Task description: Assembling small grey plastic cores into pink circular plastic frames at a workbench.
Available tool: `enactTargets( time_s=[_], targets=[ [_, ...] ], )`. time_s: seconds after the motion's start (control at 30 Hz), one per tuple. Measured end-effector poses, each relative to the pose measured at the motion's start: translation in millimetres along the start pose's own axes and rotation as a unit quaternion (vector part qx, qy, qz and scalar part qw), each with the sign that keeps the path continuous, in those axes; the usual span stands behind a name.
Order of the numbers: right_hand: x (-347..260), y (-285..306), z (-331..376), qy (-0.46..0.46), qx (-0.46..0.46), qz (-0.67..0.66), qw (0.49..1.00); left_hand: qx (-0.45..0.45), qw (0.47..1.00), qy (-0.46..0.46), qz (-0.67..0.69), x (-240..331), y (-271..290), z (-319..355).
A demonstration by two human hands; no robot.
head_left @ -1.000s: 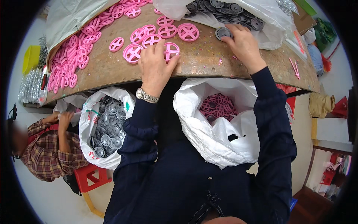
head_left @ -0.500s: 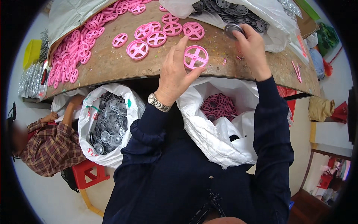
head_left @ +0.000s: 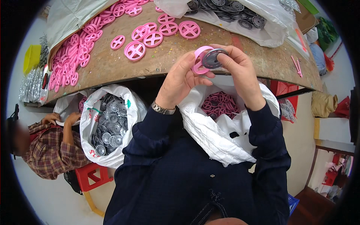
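Between my two hands, just over the table's near edge, a pink plastic wheel ring (head_left: 198, 63) and a dark grey plastic disc (head_left: 212, 59) meet. My left hand (head_left: 180, 77) grips the pink ring by its side, fingers closed on it. With thumb and fingers, my right hand (head_left: 240, 69) pinches the grey disc, which is tilted and overlaps the ring's right part. Whether the two parts are joined I cannot tell. Below my hands, an open white woven sack (head_left: 210, 140) holds pink wheels with some dark centres (head_left: 219, 105).
Loose pink wheels (head_left: 153, 39) lie on the wooden table (head_left: 101, 69), beside a large pink pile (head_left: 80, 48). Grey discs (head_left: 225, 11) spill from a white bag at the back. A sack of silvery discs (head_left: 112, 123) stands left, near a seated person (head_left: 56, 150).
My right hand has brought the grey disc down and left to the pink ring. My left hand has lifted the ring off the table and turned it more on edge.
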State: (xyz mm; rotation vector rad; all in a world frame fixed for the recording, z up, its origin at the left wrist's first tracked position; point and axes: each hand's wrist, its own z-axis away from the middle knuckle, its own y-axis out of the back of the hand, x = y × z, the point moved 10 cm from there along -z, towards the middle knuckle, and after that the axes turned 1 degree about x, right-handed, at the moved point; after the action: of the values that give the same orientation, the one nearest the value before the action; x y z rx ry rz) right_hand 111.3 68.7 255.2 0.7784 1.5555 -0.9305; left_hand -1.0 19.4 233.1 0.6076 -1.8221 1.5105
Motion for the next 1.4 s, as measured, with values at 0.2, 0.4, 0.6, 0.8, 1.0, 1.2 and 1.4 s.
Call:
enactTargets(
  time_s=[0.2, 0.4, 0.6, 0.8, 1.0, 1.2, 1.4],
  targets=[
    [-8, -4, 10, 0.083, 0.046, 0.016, 0.995, -0.018, 0.999, 0.019, 0.033, -16, -5, 3],
    [-3, -3, 9, 0.064, 0.046, 0.039, 0.996, 0.004, 0.998, 0.049, 0.029, -31, 2, 7],
    [10, 1, 9, 0.013, 0.001, 0.066, 0.998, 0.065, 0.986, 0.003, -0.156, -20, 8, 13],
    [7, -3, 15, -0.001, -0.009, 0.092, 0.996, 0.086, 0.952, -0.090, -0.280, -2, 0, 16],
    [5, -9, 23, 0.017, -0.008, 0.127, 0.992, 0.091, 0.897, -0.160, -0.403, 10, -5, 19],
    [9, 1, 21, 0.035, 0.025, 0.119, 0.992, 0.093, 0.917, -0.117, -0.371, 5, -4, 11],
    [10, 6, 18, 0.001, 0.024, 0.085, 0.996, 0.062, 0.941, -0.024, -0.332, -9, -4, 12]
  ],
)
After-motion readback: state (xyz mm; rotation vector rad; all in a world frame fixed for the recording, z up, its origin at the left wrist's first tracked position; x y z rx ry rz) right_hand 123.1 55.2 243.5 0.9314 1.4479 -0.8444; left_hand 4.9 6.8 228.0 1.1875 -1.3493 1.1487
